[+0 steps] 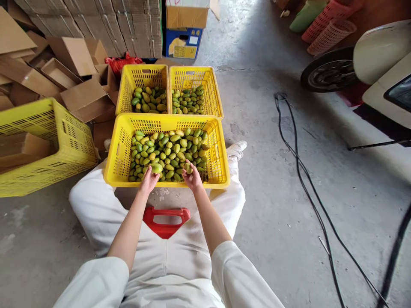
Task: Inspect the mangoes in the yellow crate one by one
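Observation:
In front of me stands a yellow plastic crate [167, 185] holding a heap of small green and yellowish fruits [170, 154] that look like little mangoes. My left hand [149, 179] holds one green fruit [156, 168] between thumb and fingers, above the crate's near edge. Another, darker green fruit [188, 168] is gripped in my right hand [193, 179], also over the near edge. Beyond are two smaller-looking yellow crates, the left one [120, 92] and the right one [216, 96], each partly filled with similar fruits. My fingers hide part of both held fruits.
A yellow-green crate [73, 141] with cardboard inside stands at left, near loose cardboard boxes [73, 55]. A red plastic stool [165, 231] shows between my legs. Black cables [297, 158] cross the floor at right, near a white scooter [379, 64]. A blue box [183, 42] stands behind.

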A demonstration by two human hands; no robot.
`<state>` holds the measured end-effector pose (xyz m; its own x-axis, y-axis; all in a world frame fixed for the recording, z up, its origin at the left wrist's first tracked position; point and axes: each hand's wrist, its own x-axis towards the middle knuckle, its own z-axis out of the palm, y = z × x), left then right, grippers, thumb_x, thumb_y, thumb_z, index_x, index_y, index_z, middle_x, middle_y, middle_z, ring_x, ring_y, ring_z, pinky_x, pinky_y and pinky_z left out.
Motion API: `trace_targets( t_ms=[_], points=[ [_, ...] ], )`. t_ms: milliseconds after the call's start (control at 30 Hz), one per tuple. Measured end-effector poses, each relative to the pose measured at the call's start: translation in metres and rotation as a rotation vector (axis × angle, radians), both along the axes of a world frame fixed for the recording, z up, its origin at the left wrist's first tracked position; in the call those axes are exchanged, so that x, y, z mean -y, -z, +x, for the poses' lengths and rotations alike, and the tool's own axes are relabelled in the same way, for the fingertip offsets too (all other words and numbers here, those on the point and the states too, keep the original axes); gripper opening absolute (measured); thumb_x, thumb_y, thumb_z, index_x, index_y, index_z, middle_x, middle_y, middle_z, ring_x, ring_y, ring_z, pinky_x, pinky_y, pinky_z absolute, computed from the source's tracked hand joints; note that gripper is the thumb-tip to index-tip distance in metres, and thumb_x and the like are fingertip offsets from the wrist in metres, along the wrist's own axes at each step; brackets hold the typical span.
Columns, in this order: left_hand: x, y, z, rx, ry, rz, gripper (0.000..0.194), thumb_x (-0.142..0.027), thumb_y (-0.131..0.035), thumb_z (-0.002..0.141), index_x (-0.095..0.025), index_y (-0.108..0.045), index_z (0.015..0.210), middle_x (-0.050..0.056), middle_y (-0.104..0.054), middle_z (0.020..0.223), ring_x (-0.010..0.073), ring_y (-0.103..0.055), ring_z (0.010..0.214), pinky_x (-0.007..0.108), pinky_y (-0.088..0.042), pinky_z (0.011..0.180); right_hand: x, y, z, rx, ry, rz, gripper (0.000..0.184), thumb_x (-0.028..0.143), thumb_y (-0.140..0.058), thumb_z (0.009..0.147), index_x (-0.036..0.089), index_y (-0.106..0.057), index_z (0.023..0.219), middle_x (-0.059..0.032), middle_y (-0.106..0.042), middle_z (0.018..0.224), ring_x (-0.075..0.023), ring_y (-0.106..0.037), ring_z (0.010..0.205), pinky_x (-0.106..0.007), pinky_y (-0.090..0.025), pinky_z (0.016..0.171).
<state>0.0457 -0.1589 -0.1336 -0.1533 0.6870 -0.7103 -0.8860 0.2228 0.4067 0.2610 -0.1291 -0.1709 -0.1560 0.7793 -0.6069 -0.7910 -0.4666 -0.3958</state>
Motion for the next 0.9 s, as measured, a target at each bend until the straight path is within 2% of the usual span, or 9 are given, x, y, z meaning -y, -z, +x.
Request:
trace_targets(
  t_ms=[100, 233, 333, 400, 533, 600, 700, 800, 900],
  points=[
    [-0.002, -0.002, -0.001, 0.015, 0.003, -0.007, 0.024, -0.037, -0.072, 0.109, -0.019, -0.074, 0.093, 0.004, -0.071, 0.083, 0.0126, -0.060, 0.067, 0.023, -0.047, 0.057, 0.001, 0.003, -0.002, 0.022, -0.006, 0.015, 0.024, 0.025, -0.087, 0.087, 0.024, -0.074, 0.106, 0.0040, -0.071, 0.085, -0.0091, -0.055, 0.062, -0.019, -0.044, 0.051],
    [-0.003, -0.005, -0.002, 0.040, 0.008, 0.009, 0.035, -0.048, -0.062, 0.112, -0.020, -0.073, 0.093, 0.001, -0.063, 0.079, 0.0127, -0.057, 0.065, 0.024, -0.050, 0.061, 0.001, 0.004, -0.004, 0.030, 0.005, 0.003, 0.024, 0.037, -0.089, 0.091, 0.023, -0.070, 0.094, 0.0011, -0.076, 0.090, -0.0077, -0.050, 0.059, -0.019, -0.042, 0.048],
    [-0.003, -0.007, -0.003, 0.053, 0.024, 0.005, 0.030, -0.045, -0.063, 0.109, -0.020, -0.071, 0.093, 0.004, -0.065, 0.084, 0.0171, -0.066, 0.077, 0.026, -0.053, 0.065, -0.001, 0.003, -0.002, 0.020, 0.016, -0.010, 0.029, 0.047, -0.085, 0.096, 0.023, -0.068, 0.093, 0.0010, -0.073, 0.083, -0.0090, -0.052, 0.058, -0.019, -0.048, 0.050],
    [-0.003, -0.007, -0.004, 0.061, 0.050, -0.001, 0.027, -0.043, -0.064, 0.107, -0.020, -0.071, 0.095, 0.007, -0.068, 0.089, 0.0196, -0.069, 0.082, 0.025, -0.051, 0.061, -0.002, 0.002, -0.001, 0.012, 0.022, -0.019, 0.027, 0.048, -0.082, 0.098, 0.024, -0.069, 0.096, 0.0011, -0.071, 0.080, -0.0114, -0.058, 0.062, -0.021, -0.054, 0.054],
    [0.000, -0.010, -0.006, 0.064, 0.078, 0.023, 0.029, -0.042, -0.058, 0.109, -0.019, -0.070, 0.095, 0.005, -0.061, 0.082, 0.0131, -0.051, 0.062, 0.020, -0.035, 0.045, -0.001, 0.000, 0.000, 0.005, 0.023, -0.032, 0.014, 0.034, -0.078, 0.096, 0.026, -0.067, 0.093, -0.0004, -0.072, 0.084, -0.0154, -0.066, 0.071, -0.025, -0.060, 0.057],
    [0.002, -0.011, -0.007, 0.054, 0.067, 0.045, 0.029, -0.043, -0.060, 0.108, -0.020, -0.069, 0.094, 0.004, -0.058, 0.081, 0.0119, -0.045, 0.058, 0.020, -0.031, 0.042, 0.000, -0.002, 0.000, 0.007, 0.016, -0.030, 0.015, 0.027, -0.078, 0.093, 0.025, -0.064, 0.089, -0.0007, -0.072, 0.086, -0.0154, -0.066, 0.072, -0.024, -0.058, 0.055],
    [0.003, -0.009, -0.007, 0.030, 0.051, 0.064, 0.028, -0.043, -0.066, 0.104, -0.021, -0.065, 0.088, 0.004, -0.060, 0.082, 0.0125, -0.047, 0.061, 0.020, -0.032, 0.042, 0.001, -0.006, -0.001, 0.009, -0.004, -0.019, 0.018, 0.025, -0.083, 0.090, 0.025, -0.064, 0.090, -0.0014, -0.074, 0.094, -0.0130, -0.063, 0.068, -0.021, -0.052, 0.050],
    [0.003, -0.005, -0.006, 0.005, 0.042, 0.063, 0.024, -0.039, -0.069, 0.102, -0.021, -0.065, 0.086, 0.006, -0.066, 0.086, 0.0129, -0.054, 0.065, 0.020, -0.035, 0.044, 0.002, -0.010, -0.002, 0.007, -0.027, -0.012, 0.021, 0.033, -0.086, 0.092, 0.025, -0.067, 0.096, 0.0000, -0.074, 0.094, -0.0101, -0.057, 0.062, -0.018, -0.047, 0.048],
    [0.001, 0.000, -0.006, -0.025, 0.033, 0.051, 0.009, -0.029, -0.076, 0.098, -0.021, -0.072, 0.098, 0.006, -0.072, 0.090, 0.0141, -0.067, 0.074, 0.019, -0.040, 0.047, 0.001, -0.014, -0.002, 0.000, -0.012, -0.017, 0.024, 0.042, -0.083, 0.096, 0.025, -0.066, 0.095, 0.0031, -0.068, 0.081, -0.0082, -0.051, 0.058, -0.015, -0.044, 0.047]
  ],
)
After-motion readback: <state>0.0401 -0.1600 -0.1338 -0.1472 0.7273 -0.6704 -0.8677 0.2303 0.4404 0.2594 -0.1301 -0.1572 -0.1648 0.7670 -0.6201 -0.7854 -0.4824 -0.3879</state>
